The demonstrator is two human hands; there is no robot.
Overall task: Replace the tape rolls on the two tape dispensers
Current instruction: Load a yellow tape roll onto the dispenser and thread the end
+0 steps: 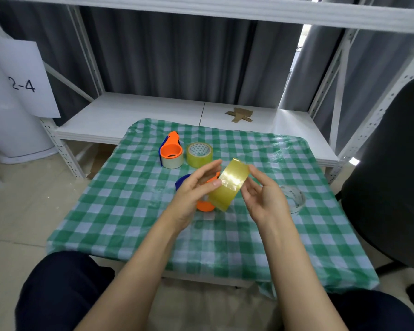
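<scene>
A yellowish tape roll (229,185) is held above the middle of the table (120,211), tilted so that its broad outer band faces up and its upper end leans toward the far right corner. It is pinched between the left hand (196,187), whose thumb is pressed on its near-left side, and the loosely curled fingers of the right hand (263,197). An orange and blue dispenser (204,205) is partly hidden beneath the hands, while a second dispenser (171,151) and another tape roll (199,154) are set toward the far edge.

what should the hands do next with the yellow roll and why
Probably lower the yellowish clear tape roll, held by the left hand and right hand, onto the orange and blue dispenser beneath it, whose hub seems empty; the far dispenser already carries a roll.
</scene>
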